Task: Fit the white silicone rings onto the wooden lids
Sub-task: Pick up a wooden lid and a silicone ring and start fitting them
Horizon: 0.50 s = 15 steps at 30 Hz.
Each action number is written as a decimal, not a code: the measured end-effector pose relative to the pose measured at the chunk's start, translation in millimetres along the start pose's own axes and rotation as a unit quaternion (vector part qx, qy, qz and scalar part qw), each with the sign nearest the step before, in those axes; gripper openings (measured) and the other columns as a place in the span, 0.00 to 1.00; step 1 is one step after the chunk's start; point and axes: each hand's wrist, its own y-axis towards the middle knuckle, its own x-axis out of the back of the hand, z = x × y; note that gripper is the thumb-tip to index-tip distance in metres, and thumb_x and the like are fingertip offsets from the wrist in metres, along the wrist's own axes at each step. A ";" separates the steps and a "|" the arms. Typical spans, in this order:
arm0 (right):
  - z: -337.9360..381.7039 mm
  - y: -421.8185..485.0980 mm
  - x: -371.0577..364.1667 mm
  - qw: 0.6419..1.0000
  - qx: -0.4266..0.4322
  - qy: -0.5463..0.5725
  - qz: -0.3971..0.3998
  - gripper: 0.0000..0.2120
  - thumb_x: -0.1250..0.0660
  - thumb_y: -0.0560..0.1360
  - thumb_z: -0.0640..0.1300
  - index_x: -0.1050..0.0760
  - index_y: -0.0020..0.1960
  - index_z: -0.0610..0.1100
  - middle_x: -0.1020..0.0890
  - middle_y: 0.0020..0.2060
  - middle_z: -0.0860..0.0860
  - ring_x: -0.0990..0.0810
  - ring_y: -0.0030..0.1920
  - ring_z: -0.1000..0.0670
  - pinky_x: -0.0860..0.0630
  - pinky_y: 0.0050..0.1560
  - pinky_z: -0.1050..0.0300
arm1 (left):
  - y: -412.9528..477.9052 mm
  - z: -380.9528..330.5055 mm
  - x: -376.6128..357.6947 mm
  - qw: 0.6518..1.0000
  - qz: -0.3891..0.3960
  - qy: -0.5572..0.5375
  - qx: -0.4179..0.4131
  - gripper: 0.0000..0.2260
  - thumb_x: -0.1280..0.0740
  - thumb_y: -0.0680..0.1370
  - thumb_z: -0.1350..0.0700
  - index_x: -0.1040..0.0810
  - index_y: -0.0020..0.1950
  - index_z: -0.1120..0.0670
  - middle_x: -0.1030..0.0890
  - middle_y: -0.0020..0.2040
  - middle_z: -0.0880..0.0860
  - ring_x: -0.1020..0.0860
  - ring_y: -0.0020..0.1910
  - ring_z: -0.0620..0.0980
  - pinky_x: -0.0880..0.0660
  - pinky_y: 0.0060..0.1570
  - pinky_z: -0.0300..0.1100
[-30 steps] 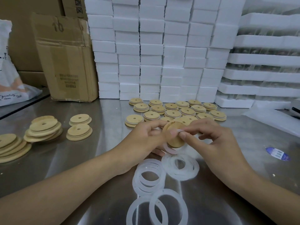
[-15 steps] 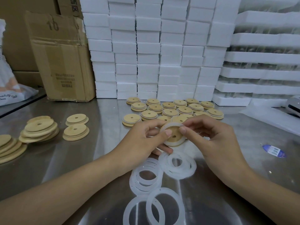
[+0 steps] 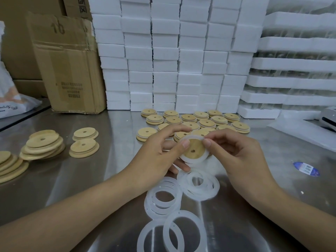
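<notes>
Both hands hold one round wooden lid (image 3: pixel 195 149) with a small centre hole above the steel table. A white silicone ring (image 3: pixel 194 160) runs around the lid's rim. My left hand (image 3: pixel 160 153) grips the lid from the left, thumb on its face. My right hand (image 3: pixel 238 153) pinches the ring and lid at the upper right edge. Several loose white rings (image 3: pixel 164 197) lie on the table just below the hands. Bare wooden lids (image 3: pixel 42 144) are piled at the left. Several lids with rings (image 3: pixel 205 122) sit in rows behind the hands.
A wall of white foam blocks (image 3: pixel 171 57) lines the back of the steel table (image 3: pixel 116 135). A cardboard box (image 3: pixel 67 66) stands at the back left beside a plastic bag (image 3: pixel 11 102). A blue label (image 3: pixel 306 169) lies at the right.
The ring hung partly off the lid a second ago; now it sits around the rim. Both hands have shifted their fingers around the lid's edge.
</notes>
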 end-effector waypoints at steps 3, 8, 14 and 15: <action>-0.4 0.6 0.4 1.000 -0.003 0.016 -0.003 0.03 0.27 0.79 0.40 0.14 0.49 0.47 0.12 0.44 0.51 0.13 0.47 0.51 0.18 0.51 0.58 | -1.5 -0.6 -0.1 1.000 0.006 0.010 -0.018 0.13 0.32 0.86 0.52 0.22 0.69 0.39 0.12 0.51 0.50 0.11 0.41 0.58 0.17 0.38 0.44; -0.6 1.8 -1.2 0.996 -0.035 0.076 -0.003 0.04 0.28 0.80 0.37 0.15 0.49 0.39 0.13 0.37 0.51 0.15 0.39 0.57 0.22 0.41 0.69 | 0.2 1.3 2.6 1.000 0.006 -0.002 -0.014 0.14 0.32 0.86 0.52 0.22 0.70 0.38 0.12 0.51 0.54 0.11 0.39 0.59 0.17 0.39 0.43; -3.4 4.0 0.5 0.987 -0.098 0.128 -0.015 0.04 0.28 0.79 0.39 0.15 0.48 0.39 0.14 0.35 0.48 0.17 0.36 0.56 0.23 0.39 0.68 | 1.3 4.0 4.3 1.000 0.009 0.004 -0.020 0.14 0.32 0.86 0.51 0.22 0.69 0.37 0.12 0.54 0.54 0.11 0.39 0.58 0.17 0.40 0.42; -3.2 4.0 0.7 0.987 -0.096 0.132 -0.013 0.04 0.28 0.79 0.38 0.15 0.48 0.38 0.14 0.34 0.48 0.17 0.36 0.56 0.23 0.39 0.68 | 1.2 4.1 4.3 1.000 0.008 0.003 -0.019 0.14 0.32 0.86 0.51 0.22 0.69 0.37 0.12 0.54 0.54 0.11 0.39 0.58 0.16 0.40 0.42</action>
